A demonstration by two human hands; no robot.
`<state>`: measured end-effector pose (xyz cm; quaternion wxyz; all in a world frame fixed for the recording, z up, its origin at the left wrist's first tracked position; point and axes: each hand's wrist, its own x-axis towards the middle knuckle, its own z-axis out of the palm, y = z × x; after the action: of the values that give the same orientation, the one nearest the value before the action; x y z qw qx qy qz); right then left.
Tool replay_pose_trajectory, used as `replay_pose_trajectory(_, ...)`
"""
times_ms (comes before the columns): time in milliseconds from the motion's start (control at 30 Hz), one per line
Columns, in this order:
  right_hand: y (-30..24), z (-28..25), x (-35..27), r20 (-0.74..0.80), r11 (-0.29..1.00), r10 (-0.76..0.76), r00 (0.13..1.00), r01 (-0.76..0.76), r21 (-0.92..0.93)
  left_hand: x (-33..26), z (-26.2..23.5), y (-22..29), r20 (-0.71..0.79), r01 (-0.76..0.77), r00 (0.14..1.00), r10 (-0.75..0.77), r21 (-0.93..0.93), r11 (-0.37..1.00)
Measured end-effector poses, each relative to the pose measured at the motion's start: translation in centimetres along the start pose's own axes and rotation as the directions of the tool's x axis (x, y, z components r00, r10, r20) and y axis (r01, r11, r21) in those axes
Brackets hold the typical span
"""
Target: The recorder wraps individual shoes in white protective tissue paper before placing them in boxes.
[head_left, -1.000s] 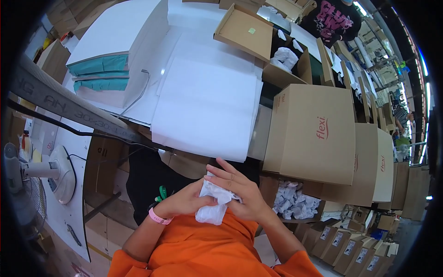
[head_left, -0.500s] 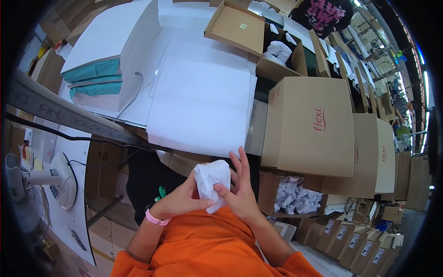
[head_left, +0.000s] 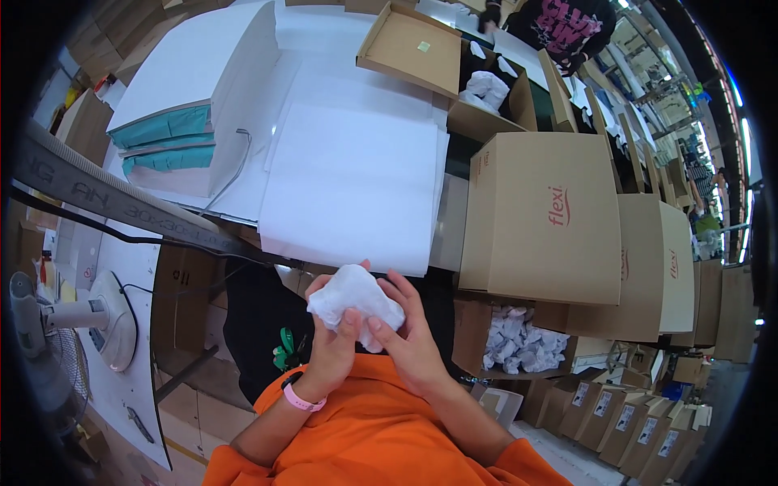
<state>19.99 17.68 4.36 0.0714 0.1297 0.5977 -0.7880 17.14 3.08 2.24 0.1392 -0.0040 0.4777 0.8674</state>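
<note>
We hold a crumpled white paper bundle (head_left: 350, 298) on our side of the white sheet stack (head_left: 348, 178) | left grip (head_left: 331, 350) and right grip (head_left: 416, 347) wrapped around it, thumbs nearest us | likely light, soft, easily torn | best cupped by its sides, without hard squeezing

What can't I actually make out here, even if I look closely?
All in the head view:
- White paper bundle: its outer paper hides whether anything is inside.
- Left hand: most fingers are hidden behind the bundle.
- Crumpled white paper: the top layer hides whatever lies beneath.
- Co-worker in a black top: the head is cut off by the upper edge.
</note>
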Motion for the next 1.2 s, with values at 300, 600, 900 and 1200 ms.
replay_pose_trajectory(300,-1.7,-1.7,0.4,0.007,0.967,0.188,0.982,-0.186,0.173,0.0,-1.1,3.1,-0.028,0.036,0.999,-0.030,0.273,0.961)
replay_pose_trajectory(600,-2.9,-2.5,-0.4,0.300,0.993,0.035,0.953,0.002,-0.120,1.7,-3.4,10.8,0.423,-0.042,0.830,-0.364,0.698,0.715)
replay_pose_trajectory(900,-4.2,-1.0,-0.4,0.251,0.955,-0.174,0.952,0.225,-0.192,0.1,-2.5,5.4,0.386,-0.265,0.918,0.088,0.435,0.860)
replay_pose_trajectory(1200,-3.5,0.5,-1.3,0.141,0.868,-0.349,0.927,0.376,-0.325,-1.3,-1.7,5.7,0.283,-0.256,0.950,0.133,0.463,0.849)
